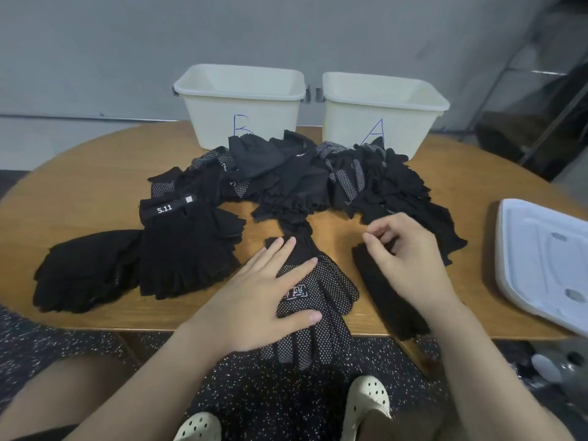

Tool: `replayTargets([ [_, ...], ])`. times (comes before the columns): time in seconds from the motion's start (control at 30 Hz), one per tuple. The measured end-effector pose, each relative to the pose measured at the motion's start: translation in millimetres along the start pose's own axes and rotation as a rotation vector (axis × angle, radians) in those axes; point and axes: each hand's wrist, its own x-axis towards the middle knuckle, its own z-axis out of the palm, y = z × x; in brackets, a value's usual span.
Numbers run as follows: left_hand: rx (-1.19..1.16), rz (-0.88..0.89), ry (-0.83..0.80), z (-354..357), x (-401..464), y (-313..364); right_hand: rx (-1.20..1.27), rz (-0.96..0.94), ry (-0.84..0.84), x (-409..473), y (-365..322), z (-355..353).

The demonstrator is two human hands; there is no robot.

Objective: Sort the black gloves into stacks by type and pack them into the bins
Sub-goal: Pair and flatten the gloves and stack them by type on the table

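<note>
- Black dotted gloves (318, 300) lay in a stack at the near table edge, their fingers hanging over it, directly under the left hand (261, 291).
- The left hand pressed flat on that stack, fingers straight and spread.
- The right hand (404, 262) hovered just right of it, fingers curled and pinching the top of a plain black glove stack (391, 297) beneath it.
- Beyond both hands sprawled an unsorted glove pile (302, 179), dotted and plain mixed.
- Left of the left hand sat a fingerless stack marked 5.11 (187, 249), and beside it another dark stack (86, 268).
- Two cream bins stood behind the pile: bin B (241, 103) and bin A (381, 109).
- A white lid (541, 262) lay right of the right hand on the wooden table (79, 192).
</note>
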Motion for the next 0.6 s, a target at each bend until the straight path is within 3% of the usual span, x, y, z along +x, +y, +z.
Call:
replayTargets([
  [0.13,-0.013,0.014,0.030,0,3,-1,-0.259,0.154,-0.043,30,26,-4],
  [0.33,-0.033,0.022,0.055,0,4,-2,-0.243,0.336,-0.033,44,32,6],
  [0.6,-0.010,0.009,0.037,0,5,-2,-0.174,0.328,0.068,45,37,7],
])
